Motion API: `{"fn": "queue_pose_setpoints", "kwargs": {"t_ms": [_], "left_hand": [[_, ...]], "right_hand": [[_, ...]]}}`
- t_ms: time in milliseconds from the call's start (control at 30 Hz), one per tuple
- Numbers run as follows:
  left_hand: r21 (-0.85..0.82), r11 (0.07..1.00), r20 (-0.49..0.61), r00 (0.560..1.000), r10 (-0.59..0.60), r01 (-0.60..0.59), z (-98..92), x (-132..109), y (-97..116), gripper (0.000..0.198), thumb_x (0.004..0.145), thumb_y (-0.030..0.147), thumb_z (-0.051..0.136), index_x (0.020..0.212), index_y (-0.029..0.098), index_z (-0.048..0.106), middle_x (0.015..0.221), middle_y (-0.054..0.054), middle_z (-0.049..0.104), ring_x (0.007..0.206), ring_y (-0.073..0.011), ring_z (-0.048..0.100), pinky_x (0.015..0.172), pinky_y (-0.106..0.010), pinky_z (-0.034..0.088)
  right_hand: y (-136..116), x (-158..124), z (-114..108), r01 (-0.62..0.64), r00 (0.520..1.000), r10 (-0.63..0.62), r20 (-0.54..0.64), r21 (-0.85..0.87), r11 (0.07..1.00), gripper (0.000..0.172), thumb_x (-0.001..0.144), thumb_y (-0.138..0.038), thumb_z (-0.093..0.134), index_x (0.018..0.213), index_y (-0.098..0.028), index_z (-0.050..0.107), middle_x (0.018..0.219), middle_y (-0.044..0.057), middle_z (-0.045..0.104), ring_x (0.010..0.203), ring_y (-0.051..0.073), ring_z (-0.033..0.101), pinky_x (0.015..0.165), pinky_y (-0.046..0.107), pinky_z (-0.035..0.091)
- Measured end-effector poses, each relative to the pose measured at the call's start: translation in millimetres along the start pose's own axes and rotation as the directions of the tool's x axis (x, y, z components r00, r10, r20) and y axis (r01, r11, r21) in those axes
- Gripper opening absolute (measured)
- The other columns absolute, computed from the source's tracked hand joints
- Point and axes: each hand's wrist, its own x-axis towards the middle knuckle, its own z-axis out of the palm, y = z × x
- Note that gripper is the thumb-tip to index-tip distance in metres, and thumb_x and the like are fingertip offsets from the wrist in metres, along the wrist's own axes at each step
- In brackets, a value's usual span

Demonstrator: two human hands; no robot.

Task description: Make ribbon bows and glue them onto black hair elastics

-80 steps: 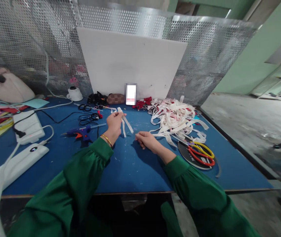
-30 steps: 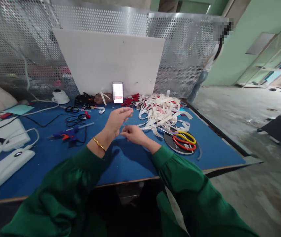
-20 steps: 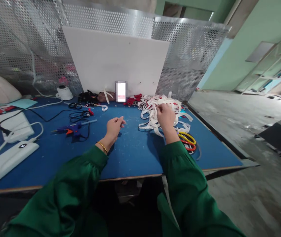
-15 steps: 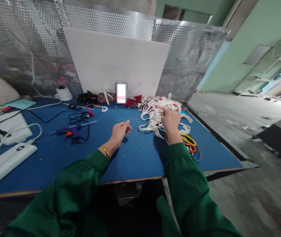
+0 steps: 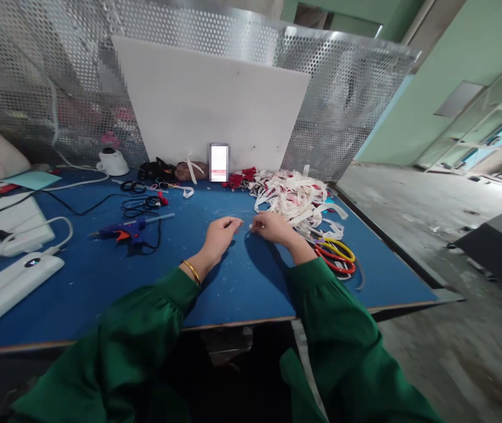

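Note:
My left hand [image 5: 221, 239] is over the middle of the blue table, its thumb and fingertips pressed together in a pinch. Any item between them is too small to make out. Just to its right, a small gap away, is my right hand [image 5: 273, 228], fingers curled and pinched. A tiny pale speck shows at its fingertips, but I cannot tell what it is. Beyond the right hand lies a tangled heap of white ribbon strips [image 5: 292, 197]. Several yellow and orange rings [image 5: 336, 258] lie beside my right wrist.
A blue glue gun [image 5: 130, 230] with its cord lies to the left. A white power bank [image 5: 17, 294] and cables are at the far left. At the back, a lit phone [image 5: 219, 163] leans against a white board [image 5: 215, 100], near red scraps [image 5: 241, 178].
My right hand has come from the ribbon heap leftward and nearer, close to my left hand. The left hand's fingers have closed together, and it has shifted slightly right.

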Motion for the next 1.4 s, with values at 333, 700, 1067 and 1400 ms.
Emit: {"fn": "queue_pose_setpoints", "kwargs": {"t_ms": [333,700,1067,1400], "left_hand": [[-0.04,0.999,0.165,0.986,0.028,-0.022,-2.9,-4,11,0.039,0.078,0.057,0.068,0.071,0.019,0.075,0.061,-0.004,0.062,0.059,-0.0154,0.053,0.06,-0.029,0.04],[-0.262,0.957,0.218,0.974,-0.067,0.124,-10.3,2,14,0.031,0.066,0.047,0.081,0.072,0.017,0.073,0.058,0.0,0.054,0.052,-0.0106,0.046,0.05,-0.026,0.035],[-0.217,0.976,0.127,0.991,0.045,-0.017,-8.8,-1,20,0.029,0.07,0.047,0.078,0.07,0.019,0.074,0.059,0.0,0.056,0.053,-0.011,0.045,0.052,-0.027,0.033],[-0.216,0.975,0.172,0.985,-0.022,0.06,-9.0,-3,24,0.028,0.062,0.041,0.083,0.07,0.016,0.074,0.06,-0.001,0.058,0.054,-0.0099,0.047,0.055,-0.026,0.036]], "right_hand": [[-15,-5,-6,-0.033,0.994,0.099,-0.035,0.786,0.617,0.021,0.078,-0.036,0.069,0.073,-0.017,0.061,0.056,-0.006,0.056,0.041,0.004,0.038,0.041,0.018,0.027],[18,7,-22,0.051,0.831,0.512,-0.218,0.946,0.321,0.018,0.077,-0.033,0.068,0.078,-0.02,0.056,0.058,-0.008,0.049,0.043,0.004,0.034,0.042,0.018,0.03],[-8,-2,-13,0.272,0.92,-0.054,-0.388,0.533,0.801,0.039,0.08,-0.025,0.066,0.118,-0.022,0.065,0.112,0.005,0.072,0.105,0.019,0.065,0.094,0.034,0.049],[-4,1,-4,0.137,0.86,0.114,-0.497,0.441,0.887,0.031,0.09,-0.023,0.048,0.103,-0.018,0.075,0.078,0.003,0.074,0.078,0.018,0.067,0.078,0.029,0.05]]}}
